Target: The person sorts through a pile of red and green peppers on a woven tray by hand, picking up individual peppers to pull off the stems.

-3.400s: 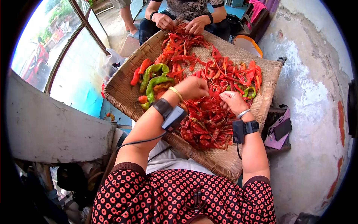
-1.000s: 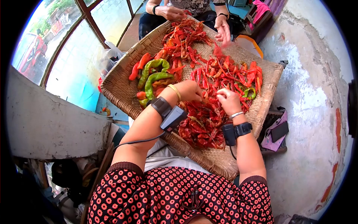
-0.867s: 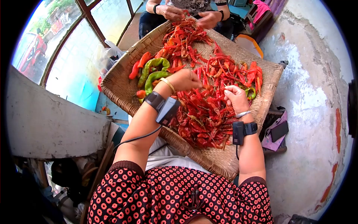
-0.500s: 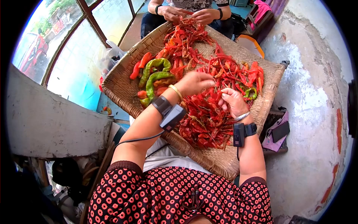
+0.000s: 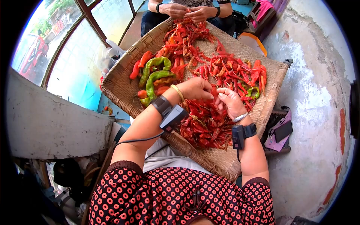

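Over a woven basket tray (image 5: 247, 122), my two hands meet at a small red chili pepper (image 5: 214, 92). My left hand (image 5: 195, 89) has its fingers curled down and pinched at the pepper. From the other side, the thumb and fingers of my right hand (image 5: 230, 102) close on it too; part of the pepper is hidden by the fingers. Below my hands lies a heap of dried red chilies (image 5: 206, 125). Another pile of red chilies (image 5: 228, 71) spreads beyond them. Larger green peppers (image 5: 154, 80) rest on the tray's left side.
Across the tray, another person's hands (image 5: 187, 12) work at the far corner above more red chilies (image 5: 185, 35). A plastic bag (image 5: 107, 58) hangs by the window at left. A dark phone-like object (image 5: 283, 131) lies on purple cloth at right, beside the wall.
My left hand's fingers, stretched out before, have curled in beside my right hand. The right hand has shifted slightly left. The other person's hands have drawn closer together.
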Motion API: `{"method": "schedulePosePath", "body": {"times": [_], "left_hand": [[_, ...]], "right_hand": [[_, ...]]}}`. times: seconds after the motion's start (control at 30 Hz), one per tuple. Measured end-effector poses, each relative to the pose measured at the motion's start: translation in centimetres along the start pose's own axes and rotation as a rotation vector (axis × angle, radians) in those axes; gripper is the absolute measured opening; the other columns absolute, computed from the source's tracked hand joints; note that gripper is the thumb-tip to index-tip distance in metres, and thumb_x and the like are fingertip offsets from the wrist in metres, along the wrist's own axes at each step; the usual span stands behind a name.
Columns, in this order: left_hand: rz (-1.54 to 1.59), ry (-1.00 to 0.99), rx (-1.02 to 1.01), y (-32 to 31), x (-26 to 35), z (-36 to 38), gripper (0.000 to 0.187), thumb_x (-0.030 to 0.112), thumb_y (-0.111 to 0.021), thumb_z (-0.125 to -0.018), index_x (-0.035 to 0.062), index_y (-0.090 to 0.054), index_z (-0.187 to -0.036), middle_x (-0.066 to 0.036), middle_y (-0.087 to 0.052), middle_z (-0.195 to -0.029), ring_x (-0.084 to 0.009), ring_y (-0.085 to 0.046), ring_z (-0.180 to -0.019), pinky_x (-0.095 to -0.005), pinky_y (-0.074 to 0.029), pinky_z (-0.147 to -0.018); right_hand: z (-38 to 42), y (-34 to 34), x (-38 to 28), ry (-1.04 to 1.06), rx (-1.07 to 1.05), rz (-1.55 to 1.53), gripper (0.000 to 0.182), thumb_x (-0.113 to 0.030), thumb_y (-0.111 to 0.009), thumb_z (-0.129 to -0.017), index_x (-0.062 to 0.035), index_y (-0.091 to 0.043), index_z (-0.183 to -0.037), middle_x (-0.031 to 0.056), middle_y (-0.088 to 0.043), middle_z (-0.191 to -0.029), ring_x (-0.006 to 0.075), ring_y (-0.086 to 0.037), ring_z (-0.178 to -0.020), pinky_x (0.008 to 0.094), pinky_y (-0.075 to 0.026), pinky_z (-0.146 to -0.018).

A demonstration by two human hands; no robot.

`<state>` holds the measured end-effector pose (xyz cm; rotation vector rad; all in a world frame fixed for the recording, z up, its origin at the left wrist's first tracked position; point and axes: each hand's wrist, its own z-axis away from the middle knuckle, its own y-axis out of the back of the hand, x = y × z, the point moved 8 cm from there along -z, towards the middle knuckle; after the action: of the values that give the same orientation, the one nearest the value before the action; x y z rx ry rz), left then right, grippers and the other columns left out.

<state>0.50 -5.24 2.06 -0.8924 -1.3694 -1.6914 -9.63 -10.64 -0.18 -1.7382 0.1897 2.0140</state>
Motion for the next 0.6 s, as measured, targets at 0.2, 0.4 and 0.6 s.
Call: {"method": "schedulePosePath", "body": {"times": [0.2,0.4,0.6], "left_hand": [[0.314,-0.078,0.927,9.0,-1.7,2.5,0.028,0.021,-0.065,-0.076,0.0012,-0.061,-0.095,-0.008,-0.063,-0.079,-0.0132,-0.058,-0.064,-0.028,-0.047,-0.061],[-0.39,-0.09,0.08,1.4,-1.2,0.2,0.028,0.021,-0.068,-0.069,0.0063,-0.063,-0.092,-0.01,-0.064,-0.081,-0.0213,-0.061,-0.072,-0.0312,-0.047,-0.067],[-0.512,-0.014,-0.242,-2.3,-2.7,0.0,0.03,0.025,-0.069,-0.067,0.0078,-0.065,-0.092,-0.01,-0.064,-0.084,-0.0231,-0.061,-0.075,-0.0316,-0.048,-0.068]], "right_hand": [[-0.5,-0.7,-0.2,0.163,0.104,1.088,0.023,-0.019,-0.061,-0.076,-0.0057,-0.061,-0.095,0.0087,-0.058,-0.075,0.0219,-0.059,-0.07,0.0332,-0.047,-0.066],[-0.6,-2.1,0.5,0.185,0.016,1.412,0.02,-0.024,-0.062,-0.073,-0.0074,-0.062,-0.085,0.012,-0.058,-0.086,0.0306,-0.056,-0.083,0.0397,-0.045,-0.072],[0.1,2.7,-1.1,0.121,0.246,0.709,0.022,-0.019,-0.063,-0.076,0.0021,-0.058,-0.075,0.0087,-0.058,-0.065,0.0185,-0.055,-0.056,0.0288,-0.044,-0.054]]}}
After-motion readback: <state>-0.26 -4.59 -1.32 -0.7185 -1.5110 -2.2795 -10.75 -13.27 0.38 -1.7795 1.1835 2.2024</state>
